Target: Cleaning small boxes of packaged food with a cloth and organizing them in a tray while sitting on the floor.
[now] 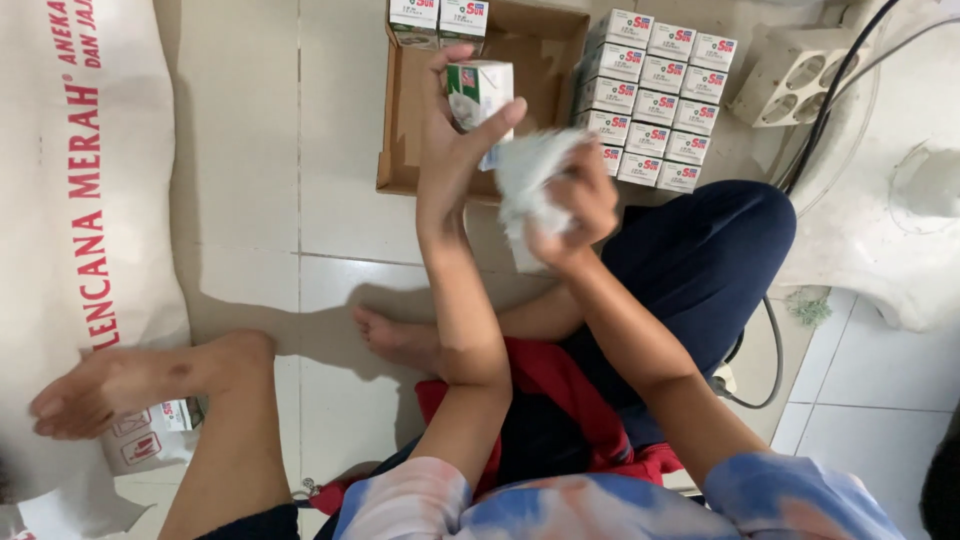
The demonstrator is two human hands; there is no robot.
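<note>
My left hand (450, 150) is raised over the floor and grips a small white carton (480, 90) with a green picture on its side. Right beside it, my right hand (580, 205) is closed around a crumpled white cloth or tissue (530, 175), blurred by motion, which touches the carton's lower edge. Both hands hover above the near edge of an open brown cardboard box (400, 120).
Two more cartons (440, 20) stand in the cardboard box's far corner. A block of several matching cartons (655, 95) sits on the tiled floor to its right. A white power strip (795, 75) with dark cables lies at the far right. A large white printed sack (70, 200) covers the left.
</note>
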